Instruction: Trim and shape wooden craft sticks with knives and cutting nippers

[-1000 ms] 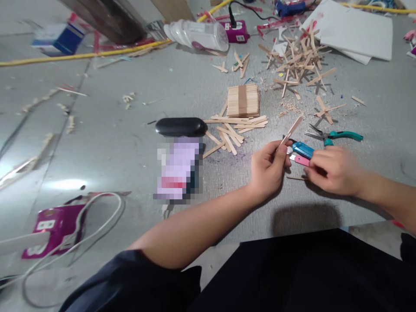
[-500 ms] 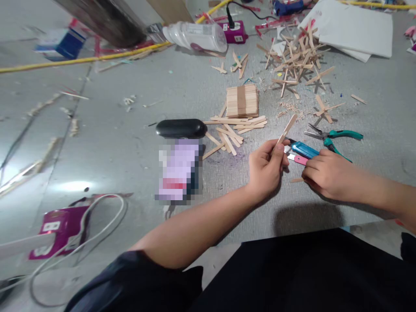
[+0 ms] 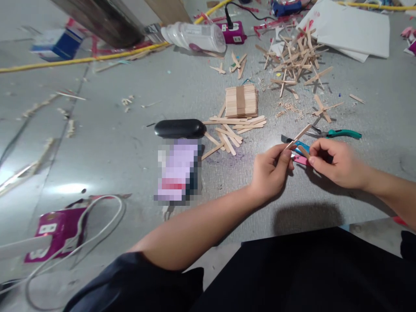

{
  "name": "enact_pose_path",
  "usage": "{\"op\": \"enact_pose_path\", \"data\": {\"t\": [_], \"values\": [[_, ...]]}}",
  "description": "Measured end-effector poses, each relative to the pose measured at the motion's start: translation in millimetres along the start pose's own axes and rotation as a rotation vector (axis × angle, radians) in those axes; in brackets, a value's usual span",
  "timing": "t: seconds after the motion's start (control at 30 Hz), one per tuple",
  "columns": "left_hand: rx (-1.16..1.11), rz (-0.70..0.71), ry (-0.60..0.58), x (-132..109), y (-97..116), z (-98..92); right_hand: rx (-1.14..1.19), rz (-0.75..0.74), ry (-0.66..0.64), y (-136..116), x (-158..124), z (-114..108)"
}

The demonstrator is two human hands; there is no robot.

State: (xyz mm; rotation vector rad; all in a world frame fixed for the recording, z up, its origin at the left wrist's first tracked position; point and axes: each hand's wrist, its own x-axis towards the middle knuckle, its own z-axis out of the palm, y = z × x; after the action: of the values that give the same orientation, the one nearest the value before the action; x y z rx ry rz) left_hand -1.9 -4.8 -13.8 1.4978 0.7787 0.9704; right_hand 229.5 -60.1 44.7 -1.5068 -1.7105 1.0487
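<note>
Between thumb and fingers, my left hand [image 3: 271, 169] pinches a wooden craft stick [image 3: 303, 133] that points up and to the right. A second wooden stick [image 3: 303, 151] is pinched in my right hand [image 3: 336, 162], its free end close to the first stick. Below them on the table lie a blue utility knife [image 3: 300, 148] and a pink utility knife [image 3: 300, 160], both partly covered by my hands and the sticks. Pliers with green handles [image 3: 344, 134] rest just beyond my right hand, which hides one handle.
A banded bundle of craft sticks [image 3: 248, 102] lies beside loose sticks [image 3: 230, 141]. Crossed sticks form a pile [image 3: 297, 60] near white sheets [image 3: 355, 28]. A black case [image 3: 180, 128] and a blurred-out phone [image 3: 178, 169] lie left of my hands. A plastic bottle [image 3: 198, 36] lies behind.
My right hand has risen from the table by the knives, bringing a stick up to the left hand's stick. The left hand has shifted slightly right, its stick now tilted further right.
</note>
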Motion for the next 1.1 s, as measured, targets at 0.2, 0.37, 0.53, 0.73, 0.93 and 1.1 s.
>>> {"op": "enact_pose_path", "data": {"t": [0.2, 0.37, 0.53, 0.73, 0.93, 1.1], "values": [[0.173, 0.08, -0.076, -3.4, 4.9, -0.2, 0.227, 0.203, -0.028, -6.0, 3.5, -1.1], [0.35, 0.166, -0.077, -5.4, 5.9, -0.8, 0.285, 0.228, -0.002, -6.3, 4.7, -2.6], [0.554, 0.359, -0.107, -6.9, 2.0, -1.6, 0.362, 0.217, 0.04, -8.3, 6.0, -1.7], [0.666, 0.477, -0.124, -6.6, 1.4, -0.3, 0.501, 0.224, 0.111, -6.7, 7.8, 0.3], [0.704, 0.512, -0.134, -5.6, 2.6, -0.6, 0.545, 0.203, 0.137, -1.2, 6.5, 2.2], [0.692, 0.495, -0.15, -6.8, 2.7, -0.2, 0.461, 0.161, 0.164, -1.5, 4.8, 3.5]]}}
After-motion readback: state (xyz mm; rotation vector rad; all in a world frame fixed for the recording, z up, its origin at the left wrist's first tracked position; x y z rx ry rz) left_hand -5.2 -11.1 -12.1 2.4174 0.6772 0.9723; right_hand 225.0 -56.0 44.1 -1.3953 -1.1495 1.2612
